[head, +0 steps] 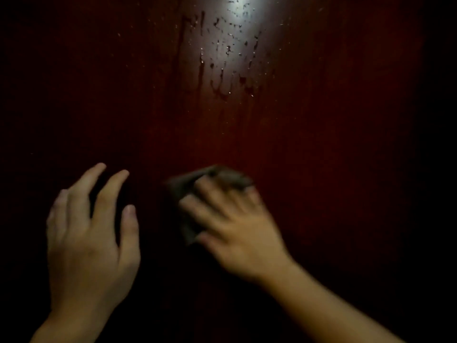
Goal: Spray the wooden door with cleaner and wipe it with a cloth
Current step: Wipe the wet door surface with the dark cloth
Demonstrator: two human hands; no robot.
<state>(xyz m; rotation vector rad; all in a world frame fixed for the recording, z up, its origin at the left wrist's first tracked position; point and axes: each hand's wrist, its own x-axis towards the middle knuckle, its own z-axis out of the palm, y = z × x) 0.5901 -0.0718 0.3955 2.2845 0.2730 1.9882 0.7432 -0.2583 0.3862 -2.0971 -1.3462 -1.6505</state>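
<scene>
The dark reddish wooden door (309,144) fills the whole view in dim light. Spray droplets and runs (227,53) glisten on it near the top centre, under a bright reflection. My right hand (237,226) presses a dark cloth (188,229) flat against the door at lower centre. Its fingers are spread over the cloth, and both are blurred by motion. The cloth shows past the fingertips and between thumb and forefinger. My left hand (91,238) is at the lower left, fingers spread and relaxed, holding nothing. Whether it touches the door I cannot tell.
The door's edges fade into darkness on both sides. No spray bottle, handle or frame shows in this view.
</scene>
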